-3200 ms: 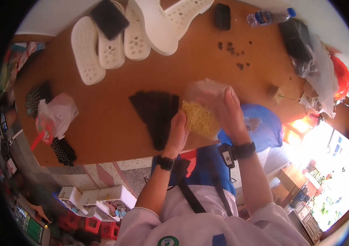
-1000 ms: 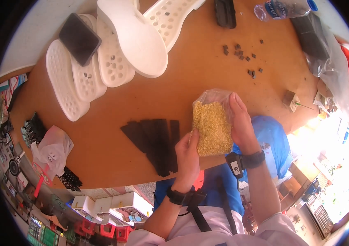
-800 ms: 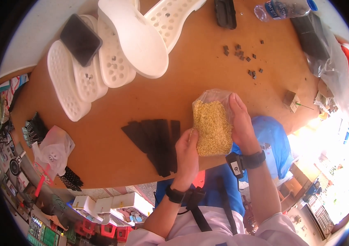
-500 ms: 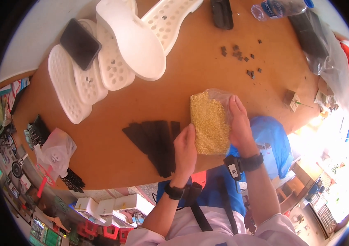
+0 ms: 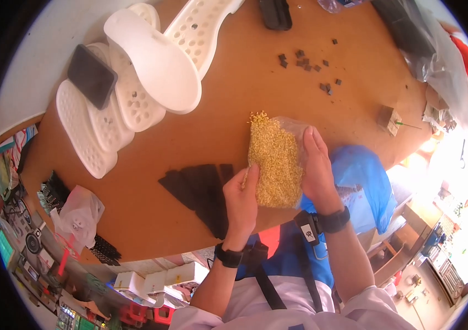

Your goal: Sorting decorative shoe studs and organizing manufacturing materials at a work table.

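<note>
A clear plastic bag (image 5: 276,165) full of tiny gold-coloured pieces is held between my two hands over the brown table (image 5: 201,137). My left hand (image 5: 240,204) pinches its lower left side, thumb on top. My right hand (image 5: 319,175) grips the opposite edge, fingers pointing away from me along the loose clear film. At the bag's far left corner a little cluster of gold pieces (image 5: 258,117) shows at or past the edge. Dark flat strips (image 5: 198,187) lie fanned out on the table just left of my left hand.
White shoe soles (image 5: 159,66) overlap at the far left, with a black phone (image 5: 92,77) on them. Small dark squares (image 5: 306,63) lie scattered farther back. A blue plastic bag (image 5: 363,181) hangs at the right edge near a small block (image 5: 389,120).
My view has shifted, so the things on the table sit further left. At the bag's far left corner, gold pieces now show in a loose cluster. Both hands keep their grip.
</note>
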Tool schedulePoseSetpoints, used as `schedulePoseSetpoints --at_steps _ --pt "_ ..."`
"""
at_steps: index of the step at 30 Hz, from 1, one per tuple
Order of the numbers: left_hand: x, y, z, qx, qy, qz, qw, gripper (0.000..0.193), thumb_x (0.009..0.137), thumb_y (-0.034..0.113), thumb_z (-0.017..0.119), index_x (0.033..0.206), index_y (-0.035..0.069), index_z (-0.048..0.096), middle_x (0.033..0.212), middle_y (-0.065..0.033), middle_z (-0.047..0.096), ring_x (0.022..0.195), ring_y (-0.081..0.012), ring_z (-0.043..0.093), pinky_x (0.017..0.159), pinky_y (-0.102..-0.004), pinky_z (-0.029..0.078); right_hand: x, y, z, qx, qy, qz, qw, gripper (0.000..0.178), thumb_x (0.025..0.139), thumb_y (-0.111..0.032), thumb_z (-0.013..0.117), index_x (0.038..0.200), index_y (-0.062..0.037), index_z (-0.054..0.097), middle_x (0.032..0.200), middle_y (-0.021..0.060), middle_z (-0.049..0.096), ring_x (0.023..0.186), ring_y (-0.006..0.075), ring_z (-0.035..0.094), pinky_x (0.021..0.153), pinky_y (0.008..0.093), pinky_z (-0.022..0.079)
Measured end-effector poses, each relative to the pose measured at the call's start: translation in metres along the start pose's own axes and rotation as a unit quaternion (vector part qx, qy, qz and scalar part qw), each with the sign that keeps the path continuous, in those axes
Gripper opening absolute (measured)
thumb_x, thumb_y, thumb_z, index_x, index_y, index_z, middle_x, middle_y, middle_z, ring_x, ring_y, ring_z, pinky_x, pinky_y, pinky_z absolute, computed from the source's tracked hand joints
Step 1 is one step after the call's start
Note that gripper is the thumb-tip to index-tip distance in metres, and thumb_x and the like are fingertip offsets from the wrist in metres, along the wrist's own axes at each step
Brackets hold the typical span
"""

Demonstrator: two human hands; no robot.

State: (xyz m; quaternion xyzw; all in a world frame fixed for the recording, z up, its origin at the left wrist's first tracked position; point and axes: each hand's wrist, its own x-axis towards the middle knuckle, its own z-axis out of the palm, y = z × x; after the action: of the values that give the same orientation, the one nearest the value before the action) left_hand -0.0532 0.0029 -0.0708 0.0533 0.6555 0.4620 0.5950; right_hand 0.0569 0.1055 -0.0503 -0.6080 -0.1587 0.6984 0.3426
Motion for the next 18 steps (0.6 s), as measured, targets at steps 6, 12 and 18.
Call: schedulePoseSetpoints --at_steps 6,12,18 --pt "0.001 -0.01 -0.004 -0.011 -0.002 -0.007 1.0 0.029 0.1 0.02 0.054 0.097 -0.005 0.067 0.086 0.0018 0.065 0.074 -0.0017 0.051 0.065 -0.0201 0.042 0.0 0.001 0.0 -0.004 -0.006 -0.002 1.0 0.026 0.105 -0.029 0.04 0.104 -0.0065 0.054 0.098 -0.0016 0.057 0.093 0.0071 0.056 0.084 0.0254 0.047" --pt "-0.003 -0.008 -0.004 0.029 0.003 0.022 0.999 0.029 0.1 0.02 0.054 0.094 -0.006 0.066 0.083 0.0032 0.062 0.074 -0.0007 0.048 0.065 -0.0191 0.04 -0.005 0.001 0.001 -0.013 -0.007 -0.01 1.0 0.026 0.105 -0.028 0.04 0.105 -0.0064 0.054 0.1 -0.0013 0.057 0.095 0.0075 0.056 0.084 0.0259 0.047" --pt "-0.004 -0.012 -0.005 0.038 0.015 0.035 0.999 0.029 0.101 0.02 0.053 0.093 -0.006 0.065 0.082 0.004 0.061 0.074 -0.0005 0.046 0.064 -0.0196 0.039 -0.005 0.001 0.0 0.0 0.006 0.006 1.0 0.025 0.105 -0.029 0.041 0.105 -0.0073 0.054 0.1 -0.0019 0.056 0.095 0.0073 0.054 0.085 0.0258 0.046"
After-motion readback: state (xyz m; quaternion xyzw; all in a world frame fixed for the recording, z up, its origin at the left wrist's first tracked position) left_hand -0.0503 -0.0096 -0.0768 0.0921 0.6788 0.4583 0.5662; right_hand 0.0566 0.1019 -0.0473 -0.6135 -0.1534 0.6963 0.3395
